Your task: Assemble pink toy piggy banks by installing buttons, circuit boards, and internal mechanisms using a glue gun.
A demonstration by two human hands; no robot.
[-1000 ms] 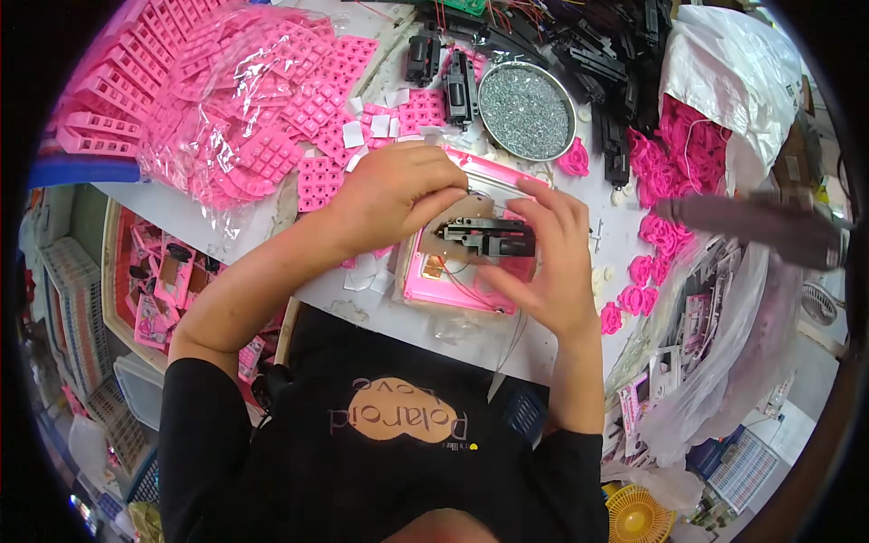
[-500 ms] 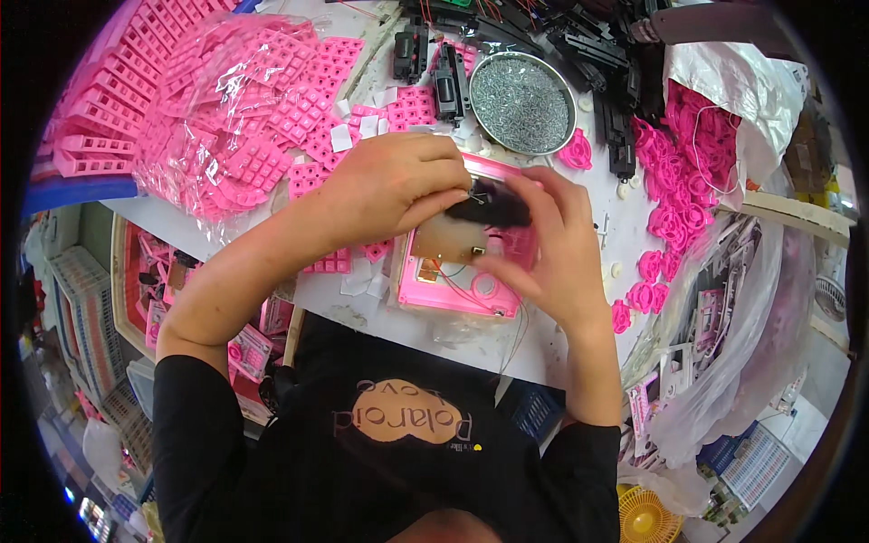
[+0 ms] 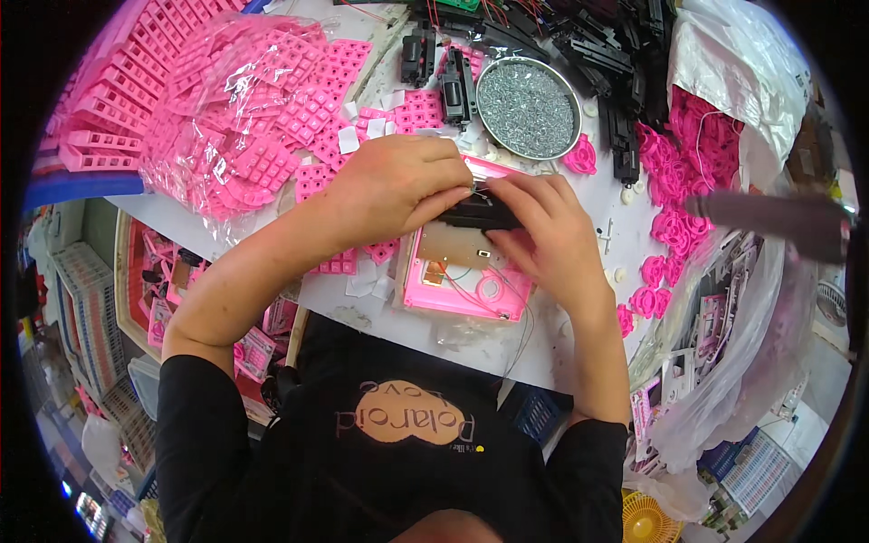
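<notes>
A pink plastic housing (image 3: 457, 294) with a tan circuit board and thin wires lies on the white table (image 3: 579, 348) in front of me. Over its far edge, my left hand (image 3: 394, 185) and my right hand (image 3: 543, 231) both grip a small black rectangular part (image 3: 478, 214). The left hand covers the part's left end from above; the right hand's fingers pinch its right end. Much of the part is hidden by my fingers.
A round metal dish of screws (image 3: 528, 97) sits behind my hands, with black parts (image 3: 457, 77) beside it. Bags of pink keypad pieces (image 3: 226, 109) fill the left. Pink ring-shaped pieces (image 3: 674, 195) lie at right, next to a white plastic bag (image 3: 733, 54).
Both hands stayed closed over the black part above the pink housing, shifting it slightly. My head moved, so the view tilted and the table sits a little differently in the picture.
</notes>
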